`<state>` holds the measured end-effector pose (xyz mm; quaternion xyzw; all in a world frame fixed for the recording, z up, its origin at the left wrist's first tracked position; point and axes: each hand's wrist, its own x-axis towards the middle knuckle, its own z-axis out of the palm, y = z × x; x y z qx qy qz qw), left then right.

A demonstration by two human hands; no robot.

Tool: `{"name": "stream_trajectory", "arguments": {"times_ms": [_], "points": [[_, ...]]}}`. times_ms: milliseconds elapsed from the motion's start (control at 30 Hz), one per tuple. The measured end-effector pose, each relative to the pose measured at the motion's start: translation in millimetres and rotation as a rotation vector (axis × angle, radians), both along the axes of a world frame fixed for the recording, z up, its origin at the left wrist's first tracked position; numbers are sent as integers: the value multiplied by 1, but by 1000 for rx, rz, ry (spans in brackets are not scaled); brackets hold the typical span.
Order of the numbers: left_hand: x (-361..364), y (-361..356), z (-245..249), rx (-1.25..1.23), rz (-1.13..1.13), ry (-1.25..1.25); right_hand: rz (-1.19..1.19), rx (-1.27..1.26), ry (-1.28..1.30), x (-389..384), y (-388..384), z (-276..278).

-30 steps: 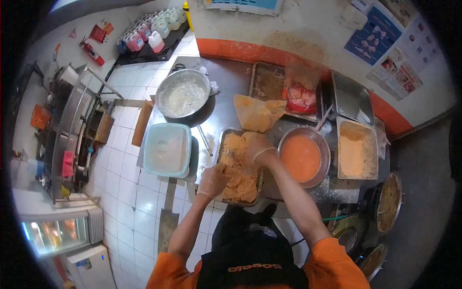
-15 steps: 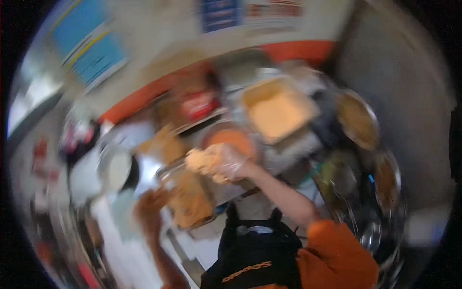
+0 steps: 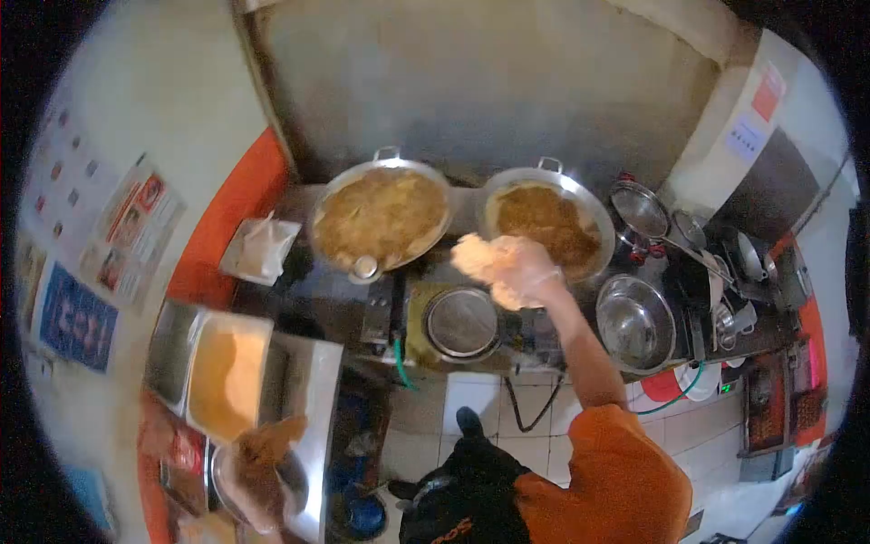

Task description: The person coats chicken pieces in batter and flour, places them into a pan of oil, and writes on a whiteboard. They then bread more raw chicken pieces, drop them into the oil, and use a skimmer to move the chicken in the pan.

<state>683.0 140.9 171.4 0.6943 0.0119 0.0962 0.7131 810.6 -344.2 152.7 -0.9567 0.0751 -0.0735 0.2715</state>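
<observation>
Upper centre of frame: right hand (image 3: 530,272), gloved, fingers closed round a breaded piece (image 3: 476,256), held above the near rim of the right wok (image 3: 553,218).
Left wok (image 3: 381,216): upper middle, contents already in oil.
Lower left: left hand (image 3: 254,476), crumb-coated, low beside the crumb tray (image 3: 227,363); grip too blurred to tell.
Progress (judged): piece is coated and at the stove; not yet in the oil. Frying is what remains.

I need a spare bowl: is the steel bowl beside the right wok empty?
Empty: the steel bowl shows only bare, shiny metal inside.
</observation>
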Motion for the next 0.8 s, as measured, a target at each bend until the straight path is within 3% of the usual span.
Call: {"name": "stream_trajectory", "arguments": {"times_ms": [67, 100, 133, 267, 300, 367, 400, 433, 533, 667, 800], "points": [[46, -71, 6, 224, -25, 62, -69, -93, 28, 15, -86, -15], [71, -107, -2, 506, -13, 6, -93, -156, 19, 26, -132, -35], [95, -143, -6, 524, -95, -52, -115, -222, 9, 35, -176, -56], [163, -291, -11, 535, -369, -227, -281, -109, -118, 60, -303, -140], [173, -328, -4, 521, -458, -210, -333, -99, -78, 65, -318, -147], [203, -385, -36, 634, -477, -397, -441, -73, 10, 78, -345, -165], [221, -411, -58, 636, -535, -430, -595, -130, 258, 104, -359, -177], [237, -436, -81, 636, -594, -459, -595, -134, 249, 110, -360, -175], [268, -505, -118, 1072, -713, -362, -581, -193, 238, 111, -356, -170], [292, -566, -166, 1131, -764, -360, -505, -340, 222, 114, -361, -189], [307, -585, -194, 1208, -785, -337, -400, -380, 152, 112, -363, -158]]}}
